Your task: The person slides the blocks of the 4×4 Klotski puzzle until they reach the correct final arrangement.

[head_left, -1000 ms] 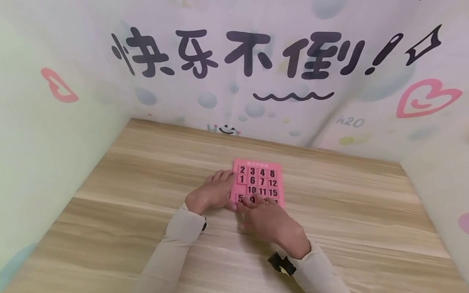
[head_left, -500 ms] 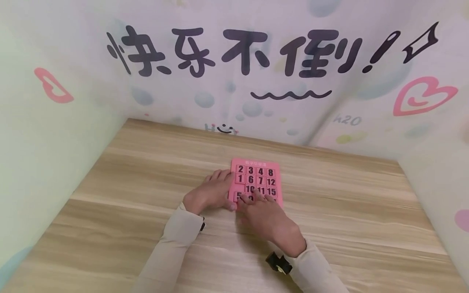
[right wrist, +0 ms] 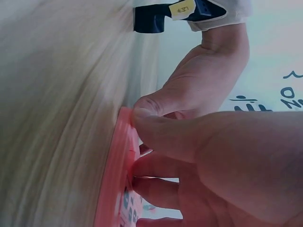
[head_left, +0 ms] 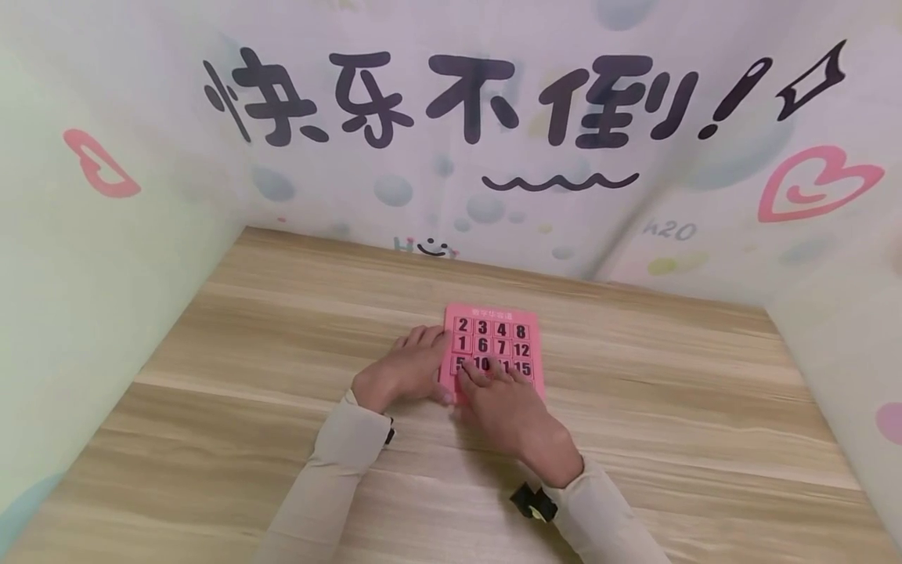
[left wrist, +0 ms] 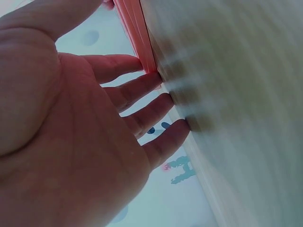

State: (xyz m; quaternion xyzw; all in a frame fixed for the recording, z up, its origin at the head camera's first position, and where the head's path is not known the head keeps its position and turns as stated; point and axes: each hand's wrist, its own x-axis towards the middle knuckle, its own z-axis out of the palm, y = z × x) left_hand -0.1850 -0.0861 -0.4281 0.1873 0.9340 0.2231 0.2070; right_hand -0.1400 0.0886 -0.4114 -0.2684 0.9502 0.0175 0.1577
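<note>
A pink sliding number puzzle (head_left: 535, 333) lies flat on the wooden table. Its upper rows read 2, 3, 4, 8 and 1, 6, 7, 12. My left hand (head_left: 409, 368) rests along its left edge; in the left wrist view the fingers stretch out loosely, with some tips at the pink side (left wrist: 138, 33) and others on the table. My right hand (head_left: 507, 407) reaches over the lower part, one fingertip at the 5 tile (head_left: 460, 363), which sits left of the 10 tile. It covers the bottom row. The right wrist view shows its fingertips on the puzzle's face.
The wood-grain table (head_left: 669, 392) extends all round the puzzle. A printed cloth wall (head_left: 451, 196) with large black characters stands behind, and pale walls close off both sides. A black buckle (head_left: 533, 501) hangs at the right cuff.
The 5 tile has slid up from the bottom row into the gap beneath the 1 tile, with my right fingers moving along. My left hand stays at the puzzle's edge.
</note>
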